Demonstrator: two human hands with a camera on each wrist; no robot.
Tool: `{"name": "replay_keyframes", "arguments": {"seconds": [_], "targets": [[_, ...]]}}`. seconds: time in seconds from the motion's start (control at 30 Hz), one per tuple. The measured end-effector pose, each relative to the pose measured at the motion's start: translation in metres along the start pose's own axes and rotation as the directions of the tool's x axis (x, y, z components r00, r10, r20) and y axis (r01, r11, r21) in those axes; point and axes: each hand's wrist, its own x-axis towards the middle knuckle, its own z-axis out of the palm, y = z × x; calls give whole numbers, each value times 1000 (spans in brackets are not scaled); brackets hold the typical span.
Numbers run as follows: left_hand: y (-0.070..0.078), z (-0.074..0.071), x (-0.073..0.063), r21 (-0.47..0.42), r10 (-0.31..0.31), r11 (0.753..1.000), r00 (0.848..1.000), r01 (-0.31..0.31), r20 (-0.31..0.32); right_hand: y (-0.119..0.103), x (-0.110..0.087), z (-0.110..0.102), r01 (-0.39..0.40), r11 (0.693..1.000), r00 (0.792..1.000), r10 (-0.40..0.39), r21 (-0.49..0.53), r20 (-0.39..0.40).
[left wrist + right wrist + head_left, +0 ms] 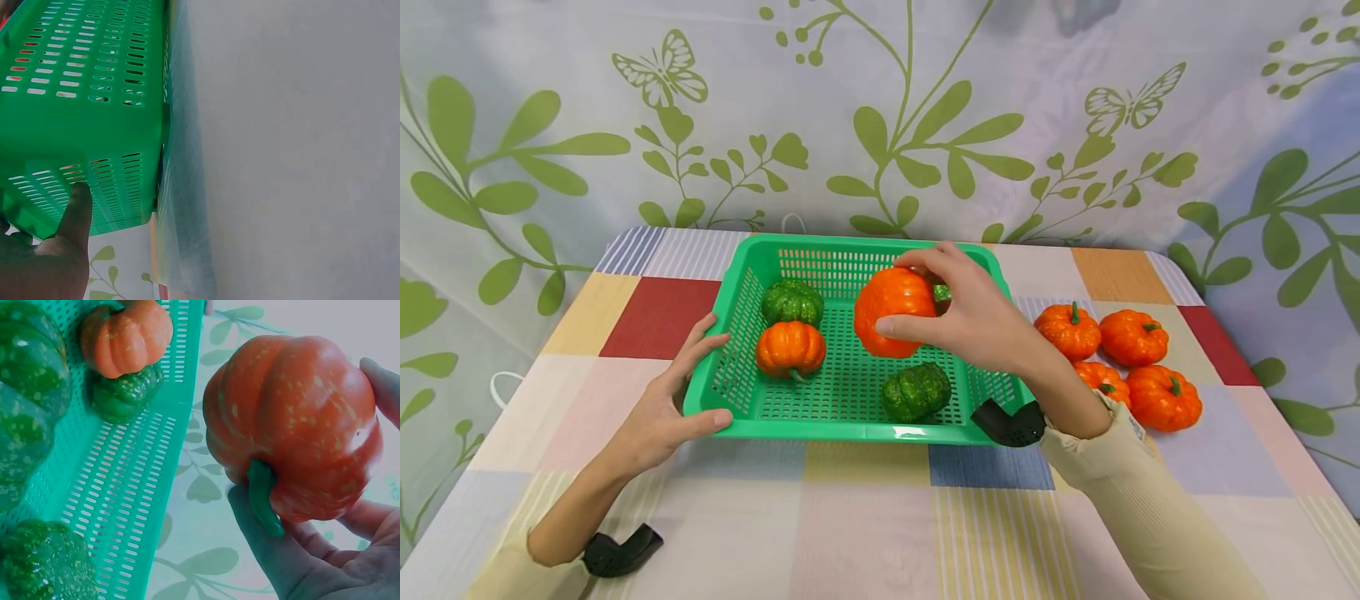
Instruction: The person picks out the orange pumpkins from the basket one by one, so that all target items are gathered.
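Note:
My right hand (970, 312) grips an orange toy pumpkin (891, 312) above the green plastic basket (850, 432). Its green stem (265, 497) shows between the fingers in the right wrist view. My left hand (662, 408) holds the basket's left side near the front corner, with thumb and fingertips over the rim; one finger (76, 212) lies against the outer wall. Inside, another orange pumpkin (791, 348) sits before a dark green pumpkin (793, 302) at the left. A second green pumpkin (917, 392) is at the front right. Another green one (942, 293) is mostly hidden behind my right hand.
Several orange pumpkins (1163, 398) stand grouped on the table, right of the basket. A patchwork cloth (865, 525) covers the table. Behind it hangs a leaf-patterned curtain (820, 108). Black devices (622, 552) are worn at both wrists.

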Motion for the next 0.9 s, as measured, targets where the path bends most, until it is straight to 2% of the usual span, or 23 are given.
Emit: {"name": "replay_keyframes", "arguments": {"seconds": [0.63, 0.9], "targets": [[-1, 0, 1, 12, 3, 1000, 1000, -3, -2, 0, -50, -8, -6, 995, 996, 15, 102, -85], [-1, -1, 0, 12, 9, 1000, 1000, -9, -1, 2, -71, -11, 18, 997, 990, -8, 72, -138]]}}
